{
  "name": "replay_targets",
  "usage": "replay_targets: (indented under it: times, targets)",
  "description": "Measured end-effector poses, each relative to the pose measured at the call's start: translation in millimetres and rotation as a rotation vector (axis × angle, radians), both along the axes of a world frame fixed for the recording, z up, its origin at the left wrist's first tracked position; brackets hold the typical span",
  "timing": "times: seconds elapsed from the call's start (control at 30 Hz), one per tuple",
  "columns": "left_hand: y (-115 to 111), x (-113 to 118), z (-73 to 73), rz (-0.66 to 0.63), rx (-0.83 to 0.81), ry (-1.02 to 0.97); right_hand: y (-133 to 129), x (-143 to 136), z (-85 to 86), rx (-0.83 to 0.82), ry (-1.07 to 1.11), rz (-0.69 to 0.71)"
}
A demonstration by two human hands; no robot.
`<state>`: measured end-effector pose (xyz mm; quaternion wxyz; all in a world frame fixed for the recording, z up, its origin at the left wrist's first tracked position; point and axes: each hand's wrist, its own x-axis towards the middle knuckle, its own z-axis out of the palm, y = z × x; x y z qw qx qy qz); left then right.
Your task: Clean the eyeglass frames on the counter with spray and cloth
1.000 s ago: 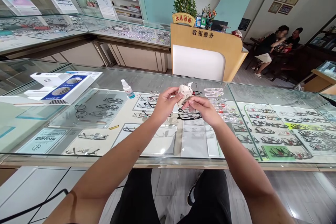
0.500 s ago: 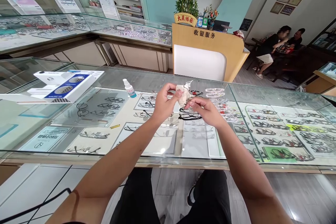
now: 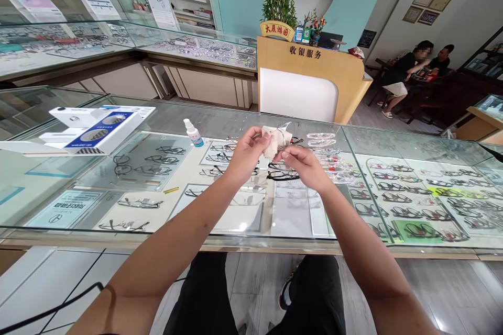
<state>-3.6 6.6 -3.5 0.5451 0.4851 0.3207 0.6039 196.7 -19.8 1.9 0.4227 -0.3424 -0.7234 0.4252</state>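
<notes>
My left hand (image 3: pixel 250 153) is closed on a crumpled pale cloth (image 3: pixel 275 141), thumb pressed on its face. Thin-rimmed eyeglasses (image 3: pixel 283 135) show partly against the cloth, the rest of the frame hidden by cloth and fingers. On the other side, my right hand (image 3: pixel 302 163) pinches the eyeglasses low down, its fingertips touching the cloth's edge. Both hands are held over the glass display counter (image 3: pixel 231 115). Black-framed glasses (image 3: pixel 283 174) appear just beneath my right hand. A small white spray bottle (image 3: pixel 193 133) with blue liquid stands on the glass to the left.
An opened white and blue cardboard box (image 3: pixel 98 131) lies on the counter at the left. Rows of eyeglasses (image 3: pixel 396 197) fill the case at the right. Beyond stands a wooden cashier desk (image 3: pixel 310 70) with a plant (image 3: pixel 280 0). Two people (image 3: pixel 408 70) sit at the far right.
The cloth has shifted and opened out around the lens, with more of the thin rim showing. Both hands stay in nearly the same place.
</notes>
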Motion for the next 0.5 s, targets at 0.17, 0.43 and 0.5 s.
replay_targets:
  times: [0.17,0.43,0.5]
  targets:
    - [-6.7,3.0,2.2,-0.252,-0.048,-0.079,-0.2,-3.3,-0.3,-0.076,0.108,0.094]
    - [-5.7,2.6,-0.4,-0.409,-0.051,-0.107,0.1,-2.8,2.9,-0.132,0.1,0.13]
    - [-6.5,3.2,-0.1,-0.402,-0.041,-0.103,-0.1,-5.0,2.6,-0.142,0.104,0.139]
